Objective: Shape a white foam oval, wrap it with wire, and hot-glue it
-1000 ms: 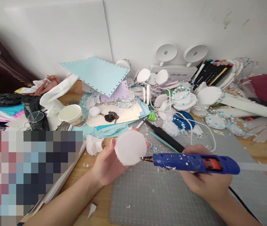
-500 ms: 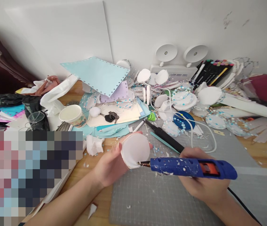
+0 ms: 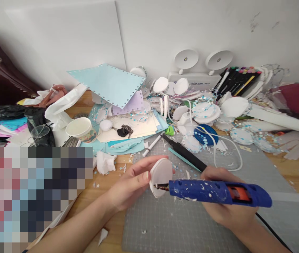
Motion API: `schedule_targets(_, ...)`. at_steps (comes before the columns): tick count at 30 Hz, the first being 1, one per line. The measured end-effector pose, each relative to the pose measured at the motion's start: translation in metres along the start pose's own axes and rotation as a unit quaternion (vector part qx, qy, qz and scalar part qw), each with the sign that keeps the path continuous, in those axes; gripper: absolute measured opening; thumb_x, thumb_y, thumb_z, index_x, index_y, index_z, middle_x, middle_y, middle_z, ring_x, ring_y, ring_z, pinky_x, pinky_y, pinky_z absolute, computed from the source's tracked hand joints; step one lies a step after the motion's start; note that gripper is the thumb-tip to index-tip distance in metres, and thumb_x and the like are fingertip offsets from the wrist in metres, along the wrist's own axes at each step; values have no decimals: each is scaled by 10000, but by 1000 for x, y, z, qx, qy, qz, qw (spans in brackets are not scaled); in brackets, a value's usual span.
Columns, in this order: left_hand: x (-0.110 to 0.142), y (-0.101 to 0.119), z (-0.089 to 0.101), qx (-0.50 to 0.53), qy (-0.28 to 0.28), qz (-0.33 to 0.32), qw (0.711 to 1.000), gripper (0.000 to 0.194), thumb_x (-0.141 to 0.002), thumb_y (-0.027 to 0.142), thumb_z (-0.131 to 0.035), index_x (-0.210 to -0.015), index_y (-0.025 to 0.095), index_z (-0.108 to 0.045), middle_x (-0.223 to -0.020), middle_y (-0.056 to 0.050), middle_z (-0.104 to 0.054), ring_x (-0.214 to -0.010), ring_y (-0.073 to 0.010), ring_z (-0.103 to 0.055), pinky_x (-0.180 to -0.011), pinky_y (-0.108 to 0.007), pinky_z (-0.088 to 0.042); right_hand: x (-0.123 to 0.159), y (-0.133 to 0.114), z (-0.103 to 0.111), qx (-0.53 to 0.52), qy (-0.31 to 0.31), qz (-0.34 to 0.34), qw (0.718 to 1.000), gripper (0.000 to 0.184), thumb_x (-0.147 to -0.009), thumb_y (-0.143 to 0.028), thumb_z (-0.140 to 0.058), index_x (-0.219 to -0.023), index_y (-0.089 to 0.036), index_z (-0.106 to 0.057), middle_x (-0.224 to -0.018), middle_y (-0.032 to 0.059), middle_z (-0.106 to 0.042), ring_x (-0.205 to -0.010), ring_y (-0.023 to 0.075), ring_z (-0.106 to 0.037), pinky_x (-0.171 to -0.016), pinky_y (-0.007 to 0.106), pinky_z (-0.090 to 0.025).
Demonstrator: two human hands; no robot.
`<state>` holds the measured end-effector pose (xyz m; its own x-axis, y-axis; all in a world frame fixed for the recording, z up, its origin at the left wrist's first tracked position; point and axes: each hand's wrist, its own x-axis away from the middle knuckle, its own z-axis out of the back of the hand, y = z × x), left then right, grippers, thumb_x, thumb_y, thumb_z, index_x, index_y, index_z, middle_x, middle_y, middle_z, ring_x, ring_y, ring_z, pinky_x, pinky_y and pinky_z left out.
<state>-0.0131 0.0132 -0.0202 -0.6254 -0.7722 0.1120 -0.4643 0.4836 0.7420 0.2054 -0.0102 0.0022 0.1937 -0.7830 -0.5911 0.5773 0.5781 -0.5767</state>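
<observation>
My left hand (image 3: 131,182) is closed on a round white disc (image 3: 163,172), its thumb at the near rim and its fingers behind. The disc is tilted, so I see its face at a slant. In my right hand (image 3: 228,211) is a blue hot glue gun (image 3: 199,191) flecked with white bits, with an orange part near its rear. Its dark nozzle points left and lies over the lower part of the disc; whether it touches I cannot tell. Both hands are above the grey cutting mat (image 3: 162,228).
Behind the hands lie a black-handled tool (image 3: 183,153), a white pen (image 3: 152,145) and a looped white cable (image 3: 240,154). A paper cup (image 3: 82,130) stands left of coloured paper sheets (image 3: 139,128). Decorated white discs (image 3: 206,110) are heaped at the back, beside black markers (image 3: 235,82).
The disc has turned more edge-on and shifted slightly right and down in my left hand. The glue gun has moved a little down and right, its nozzle now over the disc's face.
</observation>
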Motion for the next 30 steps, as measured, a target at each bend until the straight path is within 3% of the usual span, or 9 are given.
schedule_targets(7, 1, -3, 2, -15, 7, 16, 1000, 637, -713, 525, -704, -1237, 190, -565, -1247, -161, -598, -1054, -283, -589, -876, -359, -429, 2, 3, 0, -8, 12, -6, 1000, 154, -707, -98, -568, -711, -232, -491, -517, -44, -526, -395, 125, -512, -366, 254, -380)
schedule_targets(15, 0, -2, 1, -4, -12, 17, 1000, 601, -724, 522, -695, -1212, 203, -551, -1110, -146, -664, -1006, -277, -616, -828, -354, -440, 8, 5, 1, 0, 24, -17, 1000, 168, -699, -128, -605, -732, -241, -484, -527, -46, -529, -390, 126, -492, -368, 262, -376)
schedule_targets(21, 1, -2, 0, -10, -14, 20, 1000, 589, -723, 521, -696, -1196, 197, -561, -1096, -133, -661, -999, -267, -610, -814, -333, -437, 13, 8, 1, 37, 27, -19, 999, 183, -680, -154, -644, -721, -249, -493, -535, -36, -549, -412, 144, -515, -391, 282, -388)
schedule_targets(30, 1, -2, 1, -15, -9, 25, 1000, 610, -712, 536, -699, -1199, 196, -558, -1099, -131, -649, -985, -260, -605, -807, -331, -435, 8, 7, 0, 3, 23, -11, 1000, 163, -689, -142, -615, -728, -234, -486, -533, -42, -541, -396, 121, -495, -369, 257, -392)
